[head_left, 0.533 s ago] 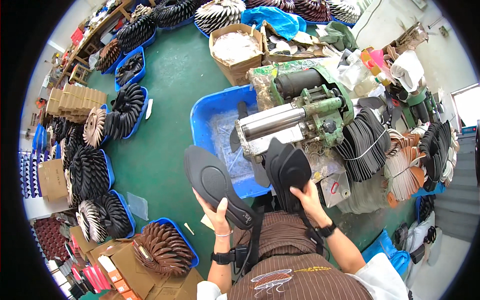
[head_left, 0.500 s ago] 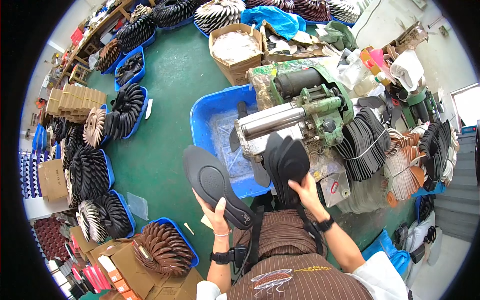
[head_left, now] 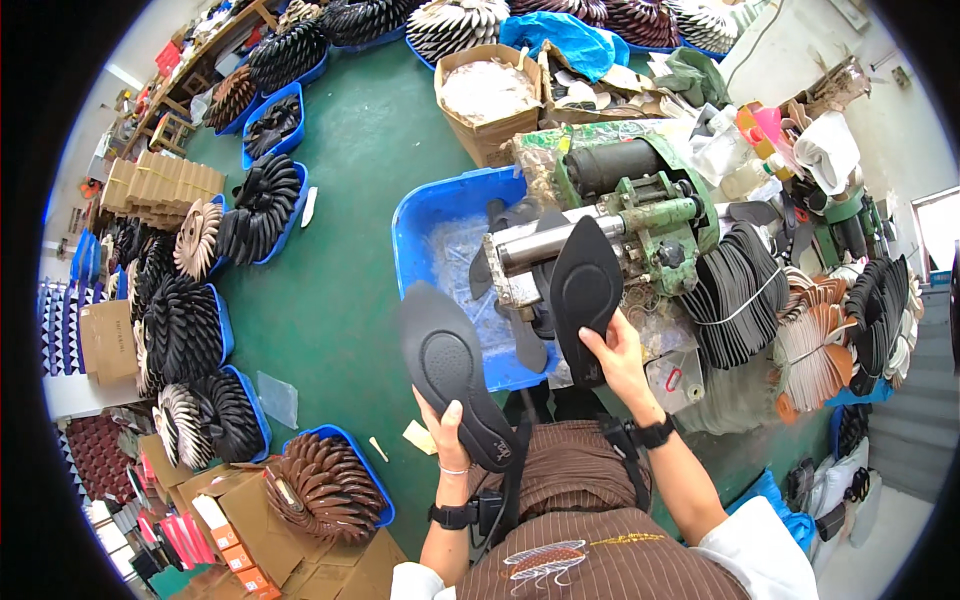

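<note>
Black insoles [head_left: 440,350], at least 2, are raised before green floor [head_left: 340,330] stretching left, 1 green machine [head_left: 665,240] and 1 blue bin [head_left: 408,230], its near-left corner overlapped; left hand [head_left: 447,432] and right hand [head_left: 622,368], apart, each clamp an insole's lower half.

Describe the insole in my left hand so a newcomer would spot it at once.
Find the big green machine near the middle, then the blue tub just to its left. By that tub's lower-left edge in the picture, the left hand holds a black insole. Its broad, rounded upper end sets it apart from the pointed insole in the right hand.
</note>
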Tool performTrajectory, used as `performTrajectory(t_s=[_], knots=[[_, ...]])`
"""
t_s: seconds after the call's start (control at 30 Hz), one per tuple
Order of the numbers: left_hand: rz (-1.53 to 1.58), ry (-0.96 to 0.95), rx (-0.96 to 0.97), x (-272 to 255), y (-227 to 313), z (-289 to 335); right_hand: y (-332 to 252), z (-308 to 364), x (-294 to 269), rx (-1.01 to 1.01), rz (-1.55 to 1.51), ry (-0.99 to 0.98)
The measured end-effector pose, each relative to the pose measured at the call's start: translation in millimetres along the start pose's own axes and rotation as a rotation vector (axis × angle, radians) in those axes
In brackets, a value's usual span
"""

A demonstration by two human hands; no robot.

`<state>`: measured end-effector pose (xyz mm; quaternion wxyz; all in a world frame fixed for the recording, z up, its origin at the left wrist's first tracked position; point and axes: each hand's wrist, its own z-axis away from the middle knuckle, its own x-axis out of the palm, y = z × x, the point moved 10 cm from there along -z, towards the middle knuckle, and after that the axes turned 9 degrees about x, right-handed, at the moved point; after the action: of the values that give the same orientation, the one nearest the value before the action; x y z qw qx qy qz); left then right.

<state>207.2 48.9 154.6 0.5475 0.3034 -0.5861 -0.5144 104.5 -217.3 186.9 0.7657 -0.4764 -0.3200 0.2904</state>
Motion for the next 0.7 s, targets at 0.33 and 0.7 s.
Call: performTrajectory(t_s=[0.33, 0.7], knots=[[-0.296, -0.072, 0.166, 42, 16, 7, 33, -4, 28, 0.350, 0.143, -0.123], [0.045, -0.088, -0.002, 70, 12, 10, -15, 43, 53, 0.106, 0.350, 0.008]])
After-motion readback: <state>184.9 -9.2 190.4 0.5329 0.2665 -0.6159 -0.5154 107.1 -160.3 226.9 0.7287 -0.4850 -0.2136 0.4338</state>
